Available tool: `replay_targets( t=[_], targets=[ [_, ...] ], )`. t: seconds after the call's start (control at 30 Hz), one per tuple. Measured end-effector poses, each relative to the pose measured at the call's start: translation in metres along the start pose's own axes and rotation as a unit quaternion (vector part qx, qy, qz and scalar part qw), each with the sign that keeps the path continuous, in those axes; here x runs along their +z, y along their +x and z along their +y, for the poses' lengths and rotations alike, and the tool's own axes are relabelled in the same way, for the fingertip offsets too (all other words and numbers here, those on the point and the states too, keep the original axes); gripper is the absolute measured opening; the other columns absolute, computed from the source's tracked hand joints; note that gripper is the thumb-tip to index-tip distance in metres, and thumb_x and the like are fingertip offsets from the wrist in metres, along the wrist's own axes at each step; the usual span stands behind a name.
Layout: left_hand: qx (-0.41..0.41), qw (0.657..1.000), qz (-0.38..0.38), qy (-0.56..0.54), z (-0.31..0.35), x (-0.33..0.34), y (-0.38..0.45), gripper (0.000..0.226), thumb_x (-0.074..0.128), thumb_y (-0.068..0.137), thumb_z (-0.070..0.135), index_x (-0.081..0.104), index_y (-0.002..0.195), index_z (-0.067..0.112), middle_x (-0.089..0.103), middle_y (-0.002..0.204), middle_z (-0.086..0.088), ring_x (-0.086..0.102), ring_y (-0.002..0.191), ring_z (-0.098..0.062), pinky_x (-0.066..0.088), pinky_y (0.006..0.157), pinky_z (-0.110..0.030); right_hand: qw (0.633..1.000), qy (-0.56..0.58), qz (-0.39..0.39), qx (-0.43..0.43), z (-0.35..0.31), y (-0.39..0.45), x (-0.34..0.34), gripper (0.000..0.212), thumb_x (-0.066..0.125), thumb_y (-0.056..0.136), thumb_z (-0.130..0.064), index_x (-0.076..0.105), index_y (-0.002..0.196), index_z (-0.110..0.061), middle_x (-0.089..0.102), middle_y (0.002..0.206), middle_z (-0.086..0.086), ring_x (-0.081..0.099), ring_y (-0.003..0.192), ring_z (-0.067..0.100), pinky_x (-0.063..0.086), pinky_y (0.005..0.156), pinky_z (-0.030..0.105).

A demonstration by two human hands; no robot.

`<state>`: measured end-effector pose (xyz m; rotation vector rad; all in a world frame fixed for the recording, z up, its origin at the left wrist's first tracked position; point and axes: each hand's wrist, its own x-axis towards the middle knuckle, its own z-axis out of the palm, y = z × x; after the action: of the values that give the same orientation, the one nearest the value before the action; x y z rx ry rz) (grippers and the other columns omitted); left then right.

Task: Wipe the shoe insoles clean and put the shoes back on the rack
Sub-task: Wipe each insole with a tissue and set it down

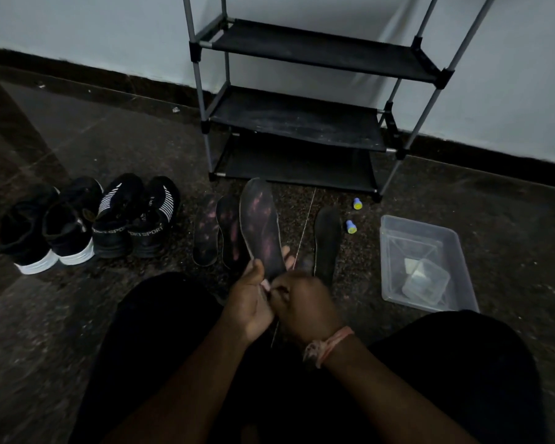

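Note:
My left hand (pixel 249 299) grips the heel end of a dark insole (pixel 261 229) with pink stains, held upright over the floor. My right hand (pixel 303 304) is curled against the insole's heel, fingers bent; what it holds is hidden. Two more stained insoles (pixel 205 230) (pixel 229 232) lie on the floor to the left, and a plain dark insole (pixel 327 238) lies to the right. Two pairs of black shoes stand at the left: one with white soles (pixel 45 225), one with white stripes (pixel 135 216). The black shoe rack (pixel 302 123) stands against the wall with bare shelves.
A clear plastic tub (pixel 425 264) holding a smaller clear container (pixel 425 280) sits on the floor at the right. Two small blue-and-yellow caps (pixel 357 204) (pixel 351 226) lie near the rack's foot. My dark-clothed knees fill the bottom of the view.

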<state>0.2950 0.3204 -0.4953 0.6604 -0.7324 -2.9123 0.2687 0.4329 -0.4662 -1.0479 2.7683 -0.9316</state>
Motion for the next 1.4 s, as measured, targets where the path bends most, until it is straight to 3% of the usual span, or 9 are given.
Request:
replay_targets(
  t=[0.1, 0.17, 0.3, 0.5, 0.67, 0.8, 0.93, 1.07, 1.4],
  targets=[
    [0.001, 1.0, -0.002, 0.023, 0.003, 0.006, -0.003, 0.043, 0.034, 0.109, 0.026, 0.049, 0.146, 0.011, 0.057, 0.145, -0.014, 0.06, 0.125, -0.025, 0.058, 0.091, -0.038, 0.996, -0.044, 0.075, 0.024, 0.017, 0.012, -0.008, 0.03, 0.052, 0.094, -0.036, 0.065, 0.08, -0.013, 0.067, 0.083, 0.012, 0.064, 0.074, 0.03, 0.05, 0.062, 0.037],
    [0.008, 0.999, 0.004, 0.034, 0.003, 0.004, -0.005, 0.045, 0.038, 0.106, 0.027, 0.048, 0.146, 0.009, 0.056, 0.146, -0.015, 0.053, 0.134, -0.028, 0.051, 0.104, -0.041, 0.999, -0.034, 0.035, -0.004, 0.007, 0.004, -0.006, 0.025, 0.055, 0.092, -0.03, 0.065, 0.076, -0.013, 0.067, 0.079, 0.013, 0.064, 0.07, 0.03, 0.048, 0.059, 0.036],
    [0.026, 0.999, 0.003, 0.026, 0.006, 0.001, -0.003, 0.041, 0.031, 0.111, 0.025, 0.051, 0.143, 0.009, 0.06, 0.142, -0.013, 0.057, 0.132, -0.03, 0.058, 0.095, -0.038, 0.986, 0.135, -0.094, 0.028, -0.011, -0.009, -0.012, 0.033, 0.057, 0.079, -0.044, 0.073, 0.078, -0.015, 0.073, 0.076, -0.003, 0.066, 0.068, 0.007, 0.051, 0.066, 0.027],
    [-0.006, 1.0, -0.01, -0.012, 0.008, 0.004, -0.003, 0.039, 0.036, 0.109, 0.029, 0.047, 0.145, 0.022, 0.06, 0.14, -0.017, 0.065, 0.121, -0.031, 0.056, 0.096, -0.05, 0.946, 0.283, 0.075, 0.137, 0.02, 0.009, -0.048, 0.001, 0.072, 0.088, -0.007, 0.072, 0.089, -0.006, 0.07, 0.072, 0.002, 0.062, 0.061, 0.002, 0.05, 0.062, 0.019],
    [-0.022, 0.998, -0.038, 0.035, 0.007, 0.003, -0.003, 0.042, 0.045, 0.104, 0.02, 0.051, 0.146, 0.022, 0.061, 0.141, -0.013, 0.065, 0.12, -0.027, 0.052, 0.099, -0.047, 0.969, 0.219, 0.088, 0.075, 0.024, 0.009, -0.028, 0.026, 0.059, 0.089, -0.007, 0.076, 0.104, -0.02, 0.07, 0.098, -0.003, 0.066, 0.093, 0.004, 0.051, 0.09, 0.022],
    [-0.024, 0.997, -0.059, 0.036, 0.01, 0.001, -0.004, 0.045, 0.047, 0.101, 0.012, 0.052, 0.145, 0.015, 0.059, 0.143, -0.012, 0.063, 0.123, -0.026, 0.056, 0.095, -0.044, 0.981, 0.158, 0.103, 0.038, 0.013, 0.012, -0.023, 0.019, 0.063, 0.088, -0.008, 0.077, 0.101, -0.01, 0.058, 0.1, 0.006, 0.06, 0.092, 0.005, 0.047, 0.09, 0.013],
    [-0.055, 0.997, -0.049, 0.005, 0.011, 0.004, -0.004, 0.043, 0.047, 0.098, 0.015, 0.059, 0.138, 0.001, 0.059, 0.142, -0.018, 0.06, 0.125, -0.028, 0.043, 0.112, -0.041, 0.996, 0.047, 0.058, -0.038, 0.005, 0.008, -0.01, 0.013, 0.061, 0.085, -0.008, 0.073, 0.088, -0.01, 0.056, 0.093, 0.007, 0.058, 0.09, 0.021, 0.051, 0.088, 0.04],
    [-0.063, 0.996, -0.048, -0.031, 0.012, 0.001, -0.006, 0.041, 0.044, 0.101, 0.025, 0.072, 0.118, -0.001, 0.072, 0.115, -0.017, 0.072, 0.101, -0.028, 0.049, 0.098, -0.04, 0.996, 0.046, 0.074, -0.019, -0.002, 0.008, -0.005, 0.042, 0.06, 0.083, -0.001, 0.064, 0.122, -0.015, 0.067, 0.111, 0.011, 0.062, 0.103, 0.025, 0.049, 0.097, 0.036],
    [-0.023, 1.0, 0.014, -0.006, 0.006, 0.001, 0.005, 0.064, 0.035, 0.098, 0.064, 0.066, 0.126, 0.015, 0.072, 0.104, -0.004, 0.071, 0.107, -0.022, 0.06, 0.081, -0.037, 0.986, 0.145, 0.053, 0.068, -0.008, 0.002, -0.005, 0.015, 0.068, 0.082, -0.004, 0.07, 0.082, -0.019, 0.072, 0.083, -0.007, 0.066, 0.079, 0.004, 0.047, 0.071, 0.013]
  ],
)
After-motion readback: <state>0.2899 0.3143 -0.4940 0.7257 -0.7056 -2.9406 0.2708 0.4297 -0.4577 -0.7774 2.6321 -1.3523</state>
